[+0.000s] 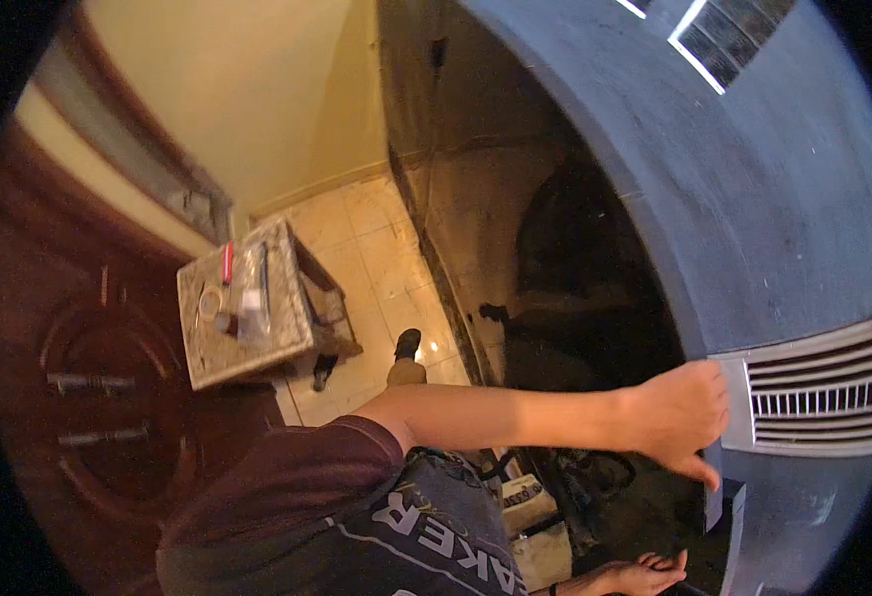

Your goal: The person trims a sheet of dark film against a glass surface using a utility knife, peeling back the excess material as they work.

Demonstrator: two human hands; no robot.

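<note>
My left arm stretches across the view, and my left hand (676, 417) rests at the edge of a large blue-grey surface (714, 219), beside a silver slatted vent (821, 395). Its fingers are curled inward against the edge and the thumb points down; what lies inside them is hidden. A small dark angled plate (722, 517) sits just below the thumb. Lower down, by the bottom rim, my right hand (647, 576) is loosely spread with bent fingers, and I see nothing in it. A glossy dark panel (525, 199) curves beside the blue-grey surface.
To the left stands a worn, stained small table (203, 363) with a red tool (226, 263), a tape roll (211, 302) and a clear plastic bag (255, 288). Beyond it is a dark red-brown door (88, 288). Pale glossy tiles (357, 248) cover the floor. A pale box (535, 517) lies below my arm.
</note>
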